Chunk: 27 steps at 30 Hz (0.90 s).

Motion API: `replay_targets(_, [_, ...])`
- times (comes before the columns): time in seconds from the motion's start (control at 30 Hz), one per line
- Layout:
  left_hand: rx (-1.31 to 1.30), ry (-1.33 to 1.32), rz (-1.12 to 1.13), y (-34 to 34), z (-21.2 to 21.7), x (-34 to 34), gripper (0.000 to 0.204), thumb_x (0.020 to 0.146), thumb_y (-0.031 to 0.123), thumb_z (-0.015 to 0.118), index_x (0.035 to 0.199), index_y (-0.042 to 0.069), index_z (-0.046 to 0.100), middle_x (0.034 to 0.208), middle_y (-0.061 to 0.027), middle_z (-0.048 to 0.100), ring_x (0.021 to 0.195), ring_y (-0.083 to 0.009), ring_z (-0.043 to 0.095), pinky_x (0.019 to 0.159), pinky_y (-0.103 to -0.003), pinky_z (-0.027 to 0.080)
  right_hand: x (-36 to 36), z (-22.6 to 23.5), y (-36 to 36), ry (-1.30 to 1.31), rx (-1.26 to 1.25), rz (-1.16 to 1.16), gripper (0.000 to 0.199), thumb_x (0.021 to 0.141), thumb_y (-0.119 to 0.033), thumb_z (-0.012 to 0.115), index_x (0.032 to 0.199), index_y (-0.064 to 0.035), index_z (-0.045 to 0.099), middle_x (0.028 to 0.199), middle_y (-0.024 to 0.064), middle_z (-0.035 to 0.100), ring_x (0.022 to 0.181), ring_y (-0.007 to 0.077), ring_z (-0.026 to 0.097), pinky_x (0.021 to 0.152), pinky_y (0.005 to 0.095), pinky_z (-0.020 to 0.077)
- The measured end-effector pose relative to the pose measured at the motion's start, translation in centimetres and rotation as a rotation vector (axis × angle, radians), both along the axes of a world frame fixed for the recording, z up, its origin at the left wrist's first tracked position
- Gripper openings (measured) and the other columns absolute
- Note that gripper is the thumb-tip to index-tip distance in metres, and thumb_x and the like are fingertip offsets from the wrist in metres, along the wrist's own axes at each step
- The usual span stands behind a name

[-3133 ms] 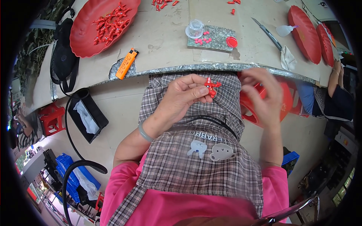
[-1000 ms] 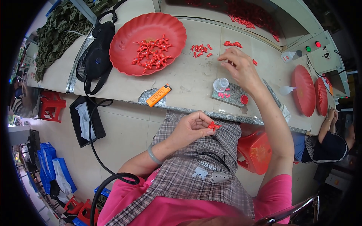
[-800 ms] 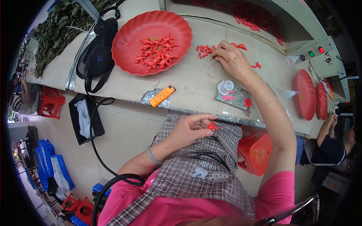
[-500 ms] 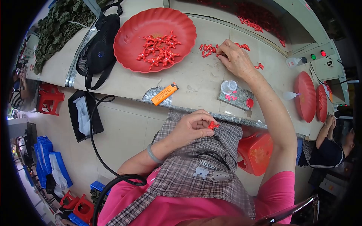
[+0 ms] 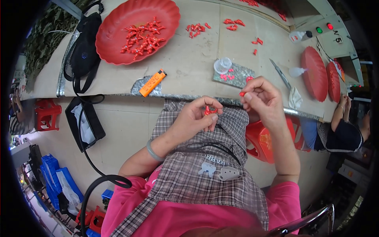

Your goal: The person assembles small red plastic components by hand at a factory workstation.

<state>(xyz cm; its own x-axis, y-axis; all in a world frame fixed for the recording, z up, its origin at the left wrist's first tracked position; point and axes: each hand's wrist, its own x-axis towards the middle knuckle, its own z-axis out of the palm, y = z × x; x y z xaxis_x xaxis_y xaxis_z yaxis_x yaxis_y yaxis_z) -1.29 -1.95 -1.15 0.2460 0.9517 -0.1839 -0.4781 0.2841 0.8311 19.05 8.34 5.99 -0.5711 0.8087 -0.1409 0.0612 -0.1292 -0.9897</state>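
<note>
My left hand (image 5: 197,118) is closed in front of the apron, its fingers and thumb gripping a small red plastic figure (image 5: 210,111). To the right, over the table's front edge, my right hand (image 5: 268,100) pinches a tiny red piece (image 5: 242,94) between thumb and fingertips. Just beyond it lies a grey stone slab (image 5: 241,75), bearing a clear plastic cup (image 5: 223,65), pink bits (image 5: 226,77) and a small red cap (image 5: 249,79). Loose small red parts (image 5: 195,29) form a cluster farther back. Similar red figures (image 5: 144,37) are heaped in a scalloped red tray (image 5: 108,43).
An orange lighter (image 5: 153,83) lies by the table's front edge. Right of the slab are a pointed metal tool (image 5: 279,73), a white cloth (image 5: 295,98) and squeeze bottles (image 5: 297,72). A black bag (image 5: 85,49) sits at left. Another person (image 5: 343,134) works far right.
My right hand has come back from the cluster of red parts toward my left hand, now with a tiny red piece. The left hand still grips its figure. The whole view has shifted.
</note>
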Motion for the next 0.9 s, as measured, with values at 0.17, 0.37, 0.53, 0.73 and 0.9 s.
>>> replay_targets(0.17, [0.027, 0.191, 0.022, 0.4, 0.4, 1.2, 0.013, 0.091, 0.002, 0.064, 0.104, 0.002, 0.062, 0.093, -0.0025, 0.064, 0.072, -0.0054, 0.059, 0.063, -0.021, 0.048, 1.1, -3.9, -3.7, 0.057, -0.225, -0.055, 0.009, 0.093, -0.003, 0.064, 0.101, 0.0019, 0.065, 0.083, 0.0075, 0.069, 0.067, 0.0089, 0.064, 0.061, 0.0212, 0.0530])
replay_targets(0.37, [0.239, 0.441, 0.088, 0.3, -0.5, 2.2, 0.015, 0.084, 0.007, 0.073, 0.095, 0.000, 0.064, 0.087, -0.0046, 0.065, 0.081, -0.0116, 0.063, 0.072, -0.026, 0.050, 1.8, -6.5, -5.4, 0.161, -0.322, -0.093, 0.009, 0.094, -0.005, 0.064, 0.099, 0.0029, 0.065, 0.081, 0.0095, 0.069, 0.065, 0.0110, 0.065, 0.058, 0.0232, 0.0536])
replay_targets(0.53, [0.292, 0.575, 0.072, 0.3, -0.7, 2.3, 0.015, 0.083, 0.009, 0.074, 0.092, 0.000, 0.064, 0.086, -0.0061, 0.065, 0.079, -0.0128, 0.064, 0.070, -0.027, 0.050, 2.1, -7.1, -5.9, 0.272, -0.432, -0.097, 0.012, 0.095, -0.006, 0.063, 0.100, 0.0038, 0.065, 0.083, 0.0109, 0.070, 0.067, 0.0131, 0.066, 0.059, 0.0251, 0.0550])
replay_targets(0.73, [0.007, 0.333, -0.011, 0.2, -0.4, 2.0, 0.011, 0.089, 0.008, 0.070, 0.095, 0.001, 0.064, 0.081, -0.0020, 0.065, 0.067, -0.0065, 0.058, 0.059, -0.022, 0.047, 2.2, -6.2, -5.9, 0.302, -0.483, -0.081, 0.014, 0.096, -0.006, 0.062, 0.104, 0.0040, 0.066, 0.089, 0.0126, 0.070, 0.074, 0.0152, 0.067, 0.066, 0.0279, 0.0566])
replay_targets(0.9, [0.020, 0.295, -0.034, 0.4, -0.5, 1.9, 0.012, 0.090, 0.009, 0.070, 0.096, 0.001, 0.064, 0.078, -0.0006, 0.065, 0.064, -0.0045, 0.055, 0.056, -0.020, 0.046, 2.3, -6.5, -6.1, 0.132, -0.225, -0.036, 0.015, 0.093, -0.001, 0.064, 0.107, 0.0039, 0.065, 0.093, 0.0094, 0.069, 0.078, 0.0117, 0.066, 0.070, 0.0245, 0.0555])
